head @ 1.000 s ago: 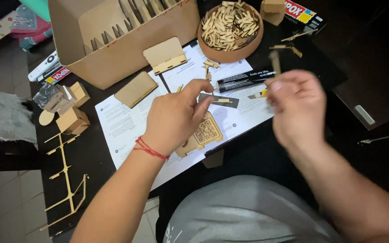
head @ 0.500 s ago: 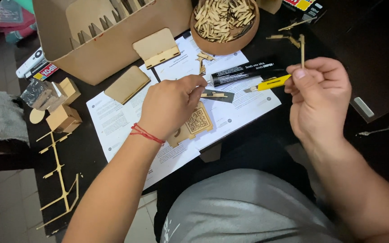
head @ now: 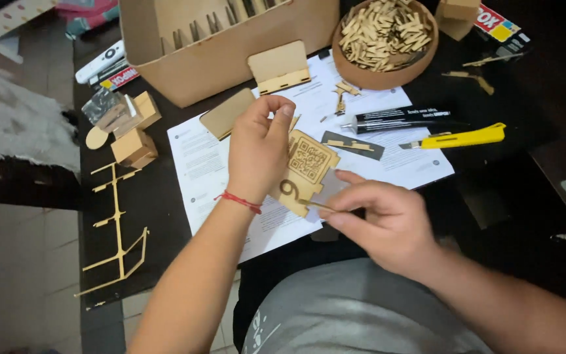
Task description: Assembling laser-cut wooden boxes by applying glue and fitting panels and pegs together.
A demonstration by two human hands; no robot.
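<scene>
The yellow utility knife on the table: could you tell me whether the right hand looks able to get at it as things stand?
Probably yes. The yellow utility knife lies in the open beyond the right hand with nothing between them, though the fingers already pinch a thin wooden stick.

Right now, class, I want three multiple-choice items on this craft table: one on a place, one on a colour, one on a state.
1. Where is the round wooden bowl of small wooden pieces?
A. far side of the table
B. on the floor
C. on the person's lap

2. What colour is the utility knife's handle?
A. red
B. yellow
C. green

3. What does the right hand pinch?
A. a thin wooden stick
B. a spoon
C. nothing

Key: A, it sits beside the open cardboard box; B, plainly yellow; A, the stick shows at the fingertips.
</scene>
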